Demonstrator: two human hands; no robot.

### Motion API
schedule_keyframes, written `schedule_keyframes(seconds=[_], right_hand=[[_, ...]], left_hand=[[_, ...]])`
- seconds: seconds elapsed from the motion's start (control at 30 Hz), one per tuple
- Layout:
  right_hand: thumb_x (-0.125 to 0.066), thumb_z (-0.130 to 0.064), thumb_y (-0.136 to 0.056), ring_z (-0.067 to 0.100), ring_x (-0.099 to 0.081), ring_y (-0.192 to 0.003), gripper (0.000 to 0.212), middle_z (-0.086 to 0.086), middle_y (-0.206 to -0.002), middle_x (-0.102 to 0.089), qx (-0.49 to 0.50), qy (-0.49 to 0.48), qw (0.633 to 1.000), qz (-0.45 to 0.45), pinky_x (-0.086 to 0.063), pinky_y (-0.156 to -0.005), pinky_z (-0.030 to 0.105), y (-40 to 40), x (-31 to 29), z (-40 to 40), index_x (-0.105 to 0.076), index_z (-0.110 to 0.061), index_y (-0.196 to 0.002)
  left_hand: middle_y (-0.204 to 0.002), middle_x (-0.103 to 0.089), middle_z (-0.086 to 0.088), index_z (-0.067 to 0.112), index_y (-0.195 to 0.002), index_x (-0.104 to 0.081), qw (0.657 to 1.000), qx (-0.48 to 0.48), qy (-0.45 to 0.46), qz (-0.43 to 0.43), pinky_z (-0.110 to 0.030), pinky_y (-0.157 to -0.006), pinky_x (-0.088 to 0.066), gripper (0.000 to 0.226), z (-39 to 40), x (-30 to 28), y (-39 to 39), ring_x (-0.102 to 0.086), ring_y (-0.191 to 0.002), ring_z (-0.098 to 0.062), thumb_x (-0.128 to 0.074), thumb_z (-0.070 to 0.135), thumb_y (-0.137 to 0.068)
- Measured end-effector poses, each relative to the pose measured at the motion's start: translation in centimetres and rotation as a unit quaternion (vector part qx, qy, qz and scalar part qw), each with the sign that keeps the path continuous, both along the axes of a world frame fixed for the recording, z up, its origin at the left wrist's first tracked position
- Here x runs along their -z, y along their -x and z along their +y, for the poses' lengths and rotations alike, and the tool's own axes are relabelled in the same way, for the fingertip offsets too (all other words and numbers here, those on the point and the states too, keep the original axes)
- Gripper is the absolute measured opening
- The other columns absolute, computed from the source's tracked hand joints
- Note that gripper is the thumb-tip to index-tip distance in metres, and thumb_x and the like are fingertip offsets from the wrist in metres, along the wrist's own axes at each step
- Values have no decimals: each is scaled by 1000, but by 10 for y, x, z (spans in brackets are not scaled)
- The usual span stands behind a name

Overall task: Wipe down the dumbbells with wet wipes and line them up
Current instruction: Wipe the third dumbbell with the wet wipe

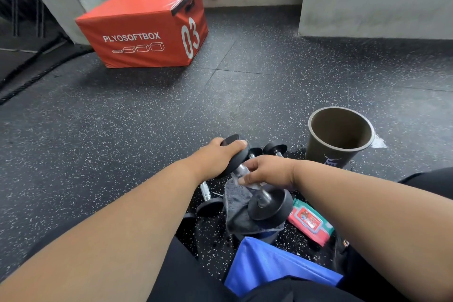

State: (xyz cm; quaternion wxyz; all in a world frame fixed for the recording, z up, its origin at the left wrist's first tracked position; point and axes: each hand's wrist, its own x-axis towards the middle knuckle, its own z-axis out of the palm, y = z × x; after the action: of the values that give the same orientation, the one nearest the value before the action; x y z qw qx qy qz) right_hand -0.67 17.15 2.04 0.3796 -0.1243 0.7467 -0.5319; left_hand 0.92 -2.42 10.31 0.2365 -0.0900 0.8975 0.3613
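A black dumbbell with a chrome handle is tilted up off the floor. My left hand grips its far round head. My right hand holds a white wet wipe wrapped around the handle. A second dumbbell lies on the floor under my left wrist, partly hidden. A third dumbbell lies just beyond my right hand. A red and green pack of wet wipes lies on the floor at the right.
A grey cloth lies under the lifted dumbbell. A dark open cup-shaped bin stands at the right. A blue bag lies near my legs. An orange plyo box sits far left by the wall.
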Motion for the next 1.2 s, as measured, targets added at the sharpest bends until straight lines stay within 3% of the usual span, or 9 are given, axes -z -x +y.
schedule_keyframes(seconds=[0.1, 0.2, 0.27, 0.4, 0.5, 0.63, 0.77, 1.07, 1.2], right_hand=[[-92, -34, -76, 18, -66, -74, 44, 4, -79, -69, -5, -13, 1000, 10, -56, -77, 45, 0, 1, -9, -68, -9, -104], [-92, -38, -74, 23, -56, -50, 59, 12, -62, -60, 9, -36, 999, -7, -48, -48, 29, -4, 3, -19, -60, -13, -116], [-91, -45, -73, 26, -53, -45, 68, 18, -58, -58, 6, -61, 998, 6, -47, -47, 26, -6, 3, -24, -59, -14, -124], [-90, -49, -71, 8, -56, -40, 52, -2, -49, -63, -8, -118, 991, 57, -52, -68, 33, -4, 6, -24, -68, -12, -98], [-88, -39, -78, 15, -62, -48, 37, 9, -60, -71, -37, -142, 988, 50, -53, -72, 33, -4, 6, -20, -69, -7, -78], [-81, -56, -70, 19, -74, -67, 57, 10, -76, -79, -88, -220, 969, 70, -56, -90, 38, -6, 10, -13, -78, -1, -87], [-83, -59, -64, 23, -77, -85, 50, 0, -76, -79, -108, -237, 962, 86, -55, -99, 43, -4, 10, -8, -75, -14, -86], [-80, -23, -70, 23, -72, -109, 39, -3, -104, -79, -175, -229, 954, 89, -54, -103, 48, 1, -5, 12, -72, -27, -108], [-75, -15, -83, 17, -74, -100, 26, -8, -98, -80, -142, -221, 958, 111, -54, -102, 42, -1, 0, 16, -76, -31, -104]], left_hand=[[-137, -66, -4, 35, -151, -48, 1000, 1, -3, -1, -52, -111, -49, 106, 0, -1, 0, -67, -115, -30, -49, 96, -66], [-134, -68, -5, 34, -151, -48, 1000, -3, -10, -4, -52, -111, -49, 106, 0, 3, 2, -68, -116, -30, -50, 96, -65], [-130, -73, -4, 35, -150, -48, 1000, -9, -17, -8, -53, -111, -51, 106, -1, 7, 4, -71, -115, -30, -54, 98, -65], [-140, -64, -5, 35, -156, -44, 1000, -2, -3, -4, -52, -111, -49, 108, -1, 2, 1, -66, -118, -31, -50, 96, -67], [-146, -60, -6, 33, -160, -41, 1000, 5, 5, -4, -51, -113, -47, 106, -1, 0, 1, -63, -121, -31, -50, 92, -73], [-145, -60, -5, 33, -160, -40, 1000, 9, 7, -4, -49, -112, -47, 99, -2, 1, 2, -63, -120, -31, -51, 91, -80], [-138, -63, -6, 32, -156, -43, 1000, 7, 6, -1, -48, -110, -49, 91, -3, 4, 4, -66, -115, -31, -53, 88, -85], [-132, -66, -4, 33, -149, -49, 1000, -2, -11, -5, -49, -108, -51, 98, -4, 5, 4, -68, -112, -29, -53, 94, -72], [-134, -65, -3, 34, -147, -49, 1000, -1, -3, -4, -49, -108, -50, 91, -5, 7, 3, -67, -114, -29, -52, 93, -78]])
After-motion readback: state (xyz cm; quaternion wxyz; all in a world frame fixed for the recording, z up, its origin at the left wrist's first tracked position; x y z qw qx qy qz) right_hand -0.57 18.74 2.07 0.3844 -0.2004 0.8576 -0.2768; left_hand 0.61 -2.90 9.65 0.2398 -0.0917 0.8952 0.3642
